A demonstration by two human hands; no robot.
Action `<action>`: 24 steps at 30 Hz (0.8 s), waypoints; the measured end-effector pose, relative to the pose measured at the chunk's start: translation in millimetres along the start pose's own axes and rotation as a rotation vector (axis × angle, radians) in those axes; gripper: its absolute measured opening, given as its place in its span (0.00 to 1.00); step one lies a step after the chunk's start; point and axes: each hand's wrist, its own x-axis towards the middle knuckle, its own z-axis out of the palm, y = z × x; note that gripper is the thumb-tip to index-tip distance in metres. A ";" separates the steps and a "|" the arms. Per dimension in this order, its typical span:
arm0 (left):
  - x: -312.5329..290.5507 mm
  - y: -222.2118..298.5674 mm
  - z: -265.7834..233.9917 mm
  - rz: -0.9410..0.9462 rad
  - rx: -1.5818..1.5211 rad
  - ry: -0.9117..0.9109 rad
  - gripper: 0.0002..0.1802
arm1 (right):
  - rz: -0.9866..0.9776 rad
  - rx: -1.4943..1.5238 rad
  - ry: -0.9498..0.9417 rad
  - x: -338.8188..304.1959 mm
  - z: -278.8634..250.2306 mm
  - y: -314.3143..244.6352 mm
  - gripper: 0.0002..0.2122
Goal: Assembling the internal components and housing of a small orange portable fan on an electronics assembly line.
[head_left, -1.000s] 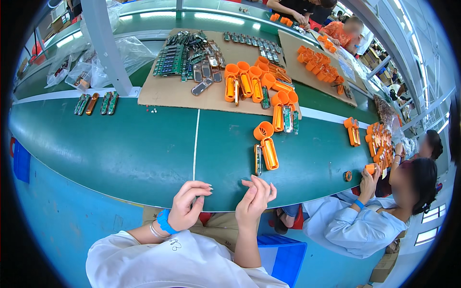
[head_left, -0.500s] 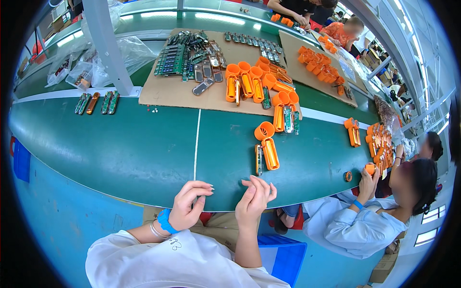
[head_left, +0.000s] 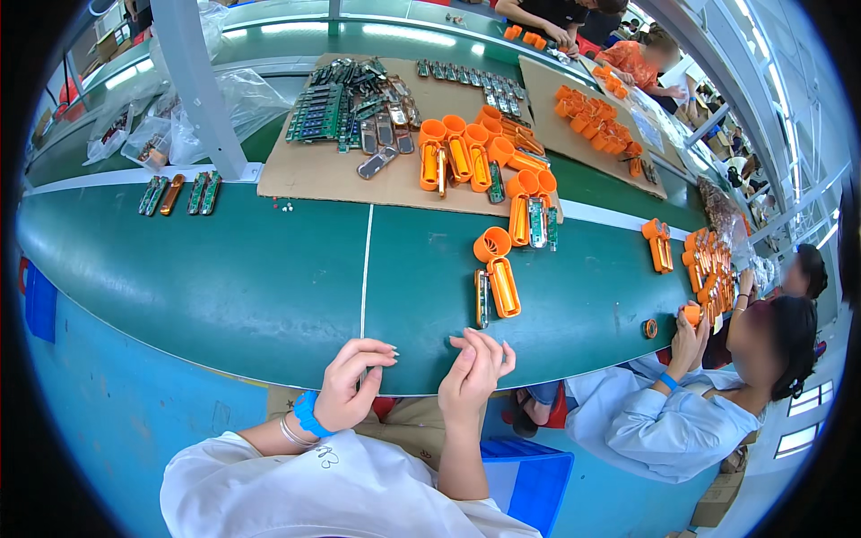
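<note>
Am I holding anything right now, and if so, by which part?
Nothing that shows: your left hand and right hand are both loosely curled and empty. The orange housing lies ahead of the right one, untouched.

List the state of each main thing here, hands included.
Left hand: nothing visible in it, fingers curled.
Right hand: nothing visible in it, fingers curled.
Blue wristband: worn just behind the left hand.
Nearest orange housing: lying on the green table, its round cup open.
Slim part: lying beside that housing.
Green circuit boards: heaped on cardboard.
Co-worker's hands: holding an orange piece.
</note>
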 end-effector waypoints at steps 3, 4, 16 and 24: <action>0.0 0.5 -0.2 0.001 0.006 0.000 0.13 | 0.003 0.003 0.000 0.0 -0.1 -0.6 0.08; 0.0 0.8 -0.2 0.000 0.009 0.000 0.13 | 0.003 0.004 0.001 -0.1 -0.1 -0.7 0.08; 0.6 1.4 0.1 0.005 -0.001 0.003 0.13 | 0.007 0.002 0.000 0.0 -0.1 -0.8 0.08; -0.1 -0.1 -0.1 0.001 -0.002 0.005 0.13 | -0.003 -0.025 -0.005 -0.1 0.3 -1.7 0.08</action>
